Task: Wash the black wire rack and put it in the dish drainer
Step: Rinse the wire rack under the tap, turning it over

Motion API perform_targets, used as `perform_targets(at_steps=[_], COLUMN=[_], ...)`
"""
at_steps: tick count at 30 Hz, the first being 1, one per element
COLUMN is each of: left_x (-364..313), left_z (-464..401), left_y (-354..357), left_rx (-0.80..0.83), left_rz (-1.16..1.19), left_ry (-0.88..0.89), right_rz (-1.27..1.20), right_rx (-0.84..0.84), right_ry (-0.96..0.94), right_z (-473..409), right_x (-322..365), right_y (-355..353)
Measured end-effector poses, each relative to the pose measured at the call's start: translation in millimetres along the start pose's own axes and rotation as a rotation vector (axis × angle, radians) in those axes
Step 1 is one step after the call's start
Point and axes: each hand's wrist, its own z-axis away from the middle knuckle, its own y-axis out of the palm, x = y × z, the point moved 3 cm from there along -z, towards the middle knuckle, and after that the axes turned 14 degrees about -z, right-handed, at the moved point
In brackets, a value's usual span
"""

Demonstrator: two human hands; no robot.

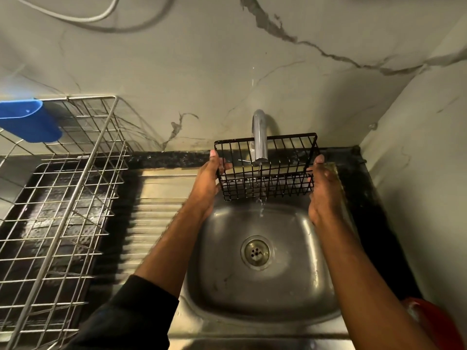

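The black wire rack (pixel 280 183) is held up over the steel sink (pixel 298 281), under the tap (pixel 260 137). A thin stream of water runs through its mesh into the basin. My left hand (pixel 208 183) grips the rack's left end, thumb on the rim. My right hand (pixel 324 190) grips the right end and also seems to hold a yellow-green sponge (pixel 337 178) against its outer side. The steel wire dish drainer (pixel 58 213) stands at the left on a dark tray, apart from the rack.
A blue plastic holder (pixel 30 122) hangs on the drainer's far left rim. A ribbed steel draining board (pixel 154 210) lies between drainer and sink. Something red (pixel 429 322) sits at the lower right corner. Marble walls close in behind and on the right.
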Motion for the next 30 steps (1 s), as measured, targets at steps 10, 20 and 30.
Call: perform_targets(at_steps=[10, 20, 30], left_x=[-1.5, 12.0, 5.8], left_z=[-6.5, -17.0, -13.0], left_y=[1.3, -4.5, 5.6], left_rx=[-0.007, -0.033, -0.012], left_rz=[0.083, 0.158, 0.165], left_ry=[0.002, 0.004, -0.005], right_rz=[0.030, 0.069, 0.079], right_rx=[0.035, 0.029, -0.031], right_ry=[0.021, -0.010, 0.010], right_z=[-3.0, -1.8, -2.6], right_x=[0.3, -0.9, 2.4], right_y=[-1.3, 0.5, -3.9])
